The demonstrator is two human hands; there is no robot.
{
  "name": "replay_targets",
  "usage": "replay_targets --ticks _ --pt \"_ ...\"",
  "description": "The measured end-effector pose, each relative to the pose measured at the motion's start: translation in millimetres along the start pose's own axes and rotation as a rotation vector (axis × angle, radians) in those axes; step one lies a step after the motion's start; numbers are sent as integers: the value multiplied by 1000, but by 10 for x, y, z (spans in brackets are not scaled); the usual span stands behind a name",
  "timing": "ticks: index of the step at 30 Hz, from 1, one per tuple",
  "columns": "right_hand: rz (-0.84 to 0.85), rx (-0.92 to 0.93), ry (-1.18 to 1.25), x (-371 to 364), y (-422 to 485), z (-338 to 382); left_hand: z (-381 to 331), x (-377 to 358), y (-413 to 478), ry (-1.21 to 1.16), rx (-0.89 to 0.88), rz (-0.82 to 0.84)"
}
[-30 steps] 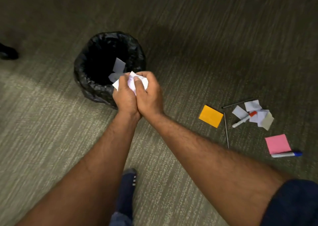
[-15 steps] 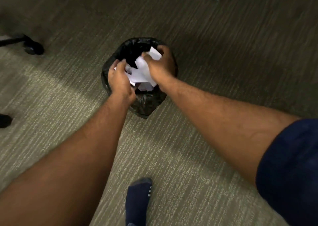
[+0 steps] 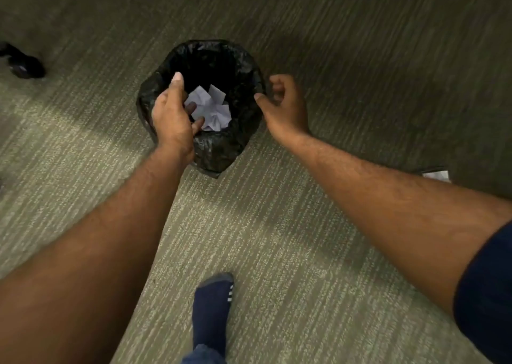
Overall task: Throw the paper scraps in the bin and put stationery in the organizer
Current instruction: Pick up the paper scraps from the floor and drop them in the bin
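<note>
Far out to the left of the left hand (image 3: 171, 117), a dark wheeled object (image 3: 25, 64) sits on the carpet (image 3: 304, 252), well apart from it, with a broad stretch of striped carpet between the two.

The left hand hangs over the near-left edge of the bin (image 3: 243, 58). Its thumb points up along the rim and its fingers dip loosely spread into the mouth, gripping nothing. The bin is lined with a black bag whose crumpled edge folds over the rim all the way round. The wall nearest the person bulges out just past the left wrist.

The paper scraps (image 3: 213, 108), white and crumpled, lie inside the bin just right of the left fingertips. Whether the fingertips touch them cannot be told. The far half of the bin's mouth, beyond both hands, is dark.

Below the gap between the forearms, a foot in a navy sock (image 3: 212, 308) stands on the carpet, well back from the bin's base.

The right hand (image 3: 285, 105) is just outside the bin's right edge. Its fingers are loosely curled and hold nothing, and its thumb tip is at the bag's rim, either touching or only very near. Beyond and to the right of this hand, carpet runs to the frame's edge.

Past the right forearm, a small white object (image 3: 436, 174) shows partly at the right. A navy sleeve (image 3: 487, 294) covers the upper arm.
</note>
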State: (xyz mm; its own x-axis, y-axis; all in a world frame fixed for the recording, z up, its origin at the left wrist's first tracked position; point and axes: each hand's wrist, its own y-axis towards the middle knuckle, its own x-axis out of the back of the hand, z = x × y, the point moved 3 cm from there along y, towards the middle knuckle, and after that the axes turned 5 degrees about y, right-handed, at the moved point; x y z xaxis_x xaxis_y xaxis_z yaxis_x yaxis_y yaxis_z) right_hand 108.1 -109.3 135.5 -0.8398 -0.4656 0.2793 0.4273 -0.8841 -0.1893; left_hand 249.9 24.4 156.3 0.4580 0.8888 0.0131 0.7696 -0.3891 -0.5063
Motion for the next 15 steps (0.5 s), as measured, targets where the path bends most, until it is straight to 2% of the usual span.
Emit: replay_targets --ticks 3,8,15 --pt "-18 -1 -21 323 -139 -206 111 -210 -195 22 -93 -9" --pt "-71 69 -106 818 -348 -607 549 -792 -593 214 -160 120" --pt "-116 -11 -157 1558 -672 -1190 1255 -1524 -1129 490 -42 302"
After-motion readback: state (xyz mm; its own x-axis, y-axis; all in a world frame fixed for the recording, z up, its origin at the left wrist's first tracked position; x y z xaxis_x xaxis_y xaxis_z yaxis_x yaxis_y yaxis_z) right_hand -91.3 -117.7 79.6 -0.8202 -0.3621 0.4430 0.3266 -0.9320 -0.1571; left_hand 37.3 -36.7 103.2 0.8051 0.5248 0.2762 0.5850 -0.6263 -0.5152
